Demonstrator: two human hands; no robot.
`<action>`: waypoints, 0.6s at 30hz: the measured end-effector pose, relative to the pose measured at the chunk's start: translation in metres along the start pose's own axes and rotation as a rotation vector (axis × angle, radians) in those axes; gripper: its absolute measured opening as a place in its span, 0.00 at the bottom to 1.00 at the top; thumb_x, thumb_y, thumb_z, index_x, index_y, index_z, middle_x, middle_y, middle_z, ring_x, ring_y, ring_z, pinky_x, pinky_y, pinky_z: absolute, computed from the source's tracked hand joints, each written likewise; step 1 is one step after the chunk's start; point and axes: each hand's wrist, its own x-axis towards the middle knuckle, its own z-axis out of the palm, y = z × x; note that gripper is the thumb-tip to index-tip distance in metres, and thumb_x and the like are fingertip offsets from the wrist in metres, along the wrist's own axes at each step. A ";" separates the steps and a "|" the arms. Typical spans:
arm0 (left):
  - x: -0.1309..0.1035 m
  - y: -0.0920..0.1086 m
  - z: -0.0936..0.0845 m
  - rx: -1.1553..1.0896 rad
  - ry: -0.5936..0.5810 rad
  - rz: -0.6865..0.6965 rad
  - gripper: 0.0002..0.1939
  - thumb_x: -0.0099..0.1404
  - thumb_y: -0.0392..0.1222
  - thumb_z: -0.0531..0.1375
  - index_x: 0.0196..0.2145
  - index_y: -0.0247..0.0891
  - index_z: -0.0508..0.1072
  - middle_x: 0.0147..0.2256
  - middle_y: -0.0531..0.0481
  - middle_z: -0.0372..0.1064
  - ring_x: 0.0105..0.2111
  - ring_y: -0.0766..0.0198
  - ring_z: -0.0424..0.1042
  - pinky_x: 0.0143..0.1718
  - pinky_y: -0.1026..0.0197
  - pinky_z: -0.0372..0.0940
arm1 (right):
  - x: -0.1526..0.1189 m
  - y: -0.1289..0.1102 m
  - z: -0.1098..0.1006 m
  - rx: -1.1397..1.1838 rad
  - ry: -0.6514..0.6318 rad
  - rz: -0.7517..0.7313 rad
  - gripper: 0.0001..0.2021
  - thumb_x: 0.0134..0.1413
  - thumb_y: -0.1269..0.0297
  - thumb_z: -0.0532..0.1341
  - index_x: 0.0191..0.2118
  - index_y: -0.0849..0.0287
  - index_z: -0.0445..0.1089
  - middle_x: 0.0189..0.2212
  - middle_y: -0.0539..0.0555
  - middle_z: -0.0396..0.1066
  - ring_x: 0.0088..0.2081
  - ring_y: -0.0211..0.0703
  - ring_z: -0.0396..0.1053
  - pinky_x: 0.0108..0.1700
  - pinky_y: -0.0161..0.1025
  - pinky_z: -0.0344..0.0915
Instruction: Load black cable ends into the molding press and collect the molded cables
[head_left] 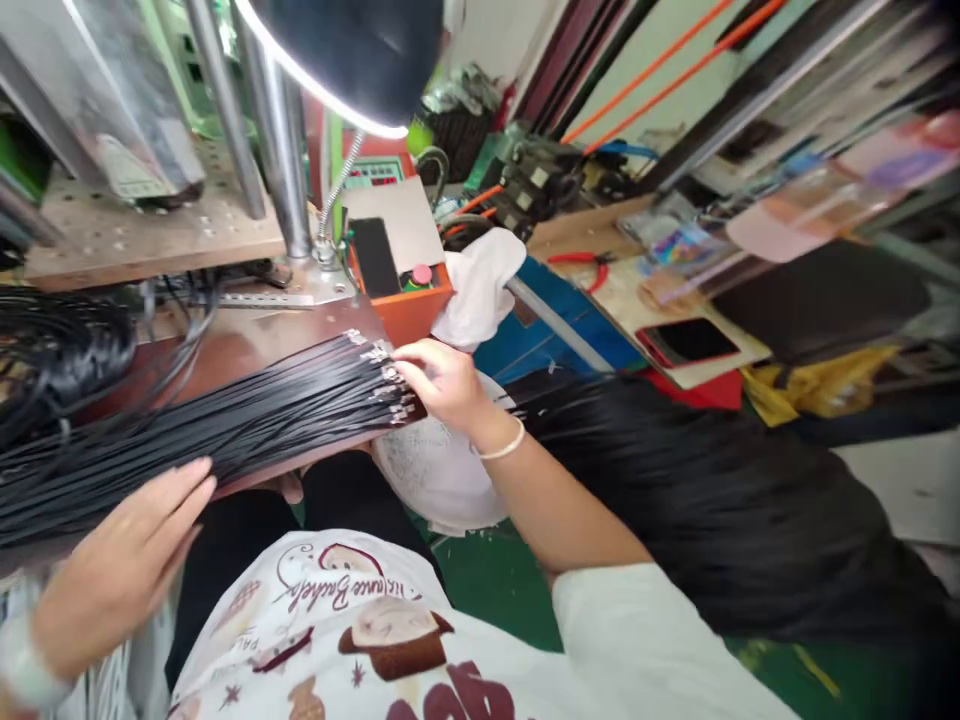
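Handling black wires (247,420) on table (244,345)
With left hand (131,565), released at front edge; with right hand (446,385), pinching terminals (398,411).

Silver-tipped black cables (285,405) lie along a table (244,348)

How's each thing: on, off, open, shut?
Lamp: lit
Machine display: lit, red digits
Phone at right: screen dark
Red pliers: handles spread apart
Black cables: laid lengthwise, side by side
Left hand: open, beside the cables
Right hand: bent, at the cable ends
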 end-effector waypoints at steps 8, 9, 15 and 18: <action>0.131 -0.007 0.023 0.295 -0.146 -0.085 0.54 0.62 0.72 0.55 0.66 0.16 0.60 0.66 0.19 0.54 0.67 0.29 0.56 0.65 0.32 0.55 | 0.166 -0.010 0.093 -0.658 -0.594 -0.102 0.17 0.66 0.64 0.60 0.57 0.65 0.69 0.55 0.67 0.69 0.55 0.58 0.67 0.57 0.51 0.64; 0.133 -0.006 0.025 0.294 -0.160 -0.086 0.55 0.61 0.73 0.56 0.66 0.17 0.60 0.66 0.19 0.54 0.67 0.29 0.55 0.65 0.32 0.55 | 0.173 -0.006 0.098 -0.643 -0.630 -0.147 0.17 0.66 0.64 0.60 0.57 0.63 0.69 0.55 0.65 0.69 0.55 0.57 0.67 0.57 0.51 0.63; 0.139 -0.010 0.015 0.154 -0.140 -0.075 0.45 0.70 0.67 0.46 0.66 0.24 0.61 0.66 0.27 0.58 0.67 0.37 0.58 0.66 0.37 0.55 | 0.159 -0.010 0.069 -0.638 -0.677 -0.260 0.11 0.65 0.69 0.59 0.50 0.64 0.73 0.51 0.65 0.71 0.55 0.58 0.66 0.55 0.54 0.63; 0.152 -0.021 0.000 0.127 -0.175 -0.177 0.32 0.74 0.52 0.41 0.62 0.27 0.67 0.59 0.31 0.68 0.59 0.43 0.68 0.60 0.42 0.65 | 0.112 -0.027 0.047 -0.565 -0.522 -0.226 0.14 0.68 0.65 0.56 0.52 0.66 0.72 0.51 0.68 0.73 0.56 0.59 0.67 0.56 0.56 0.65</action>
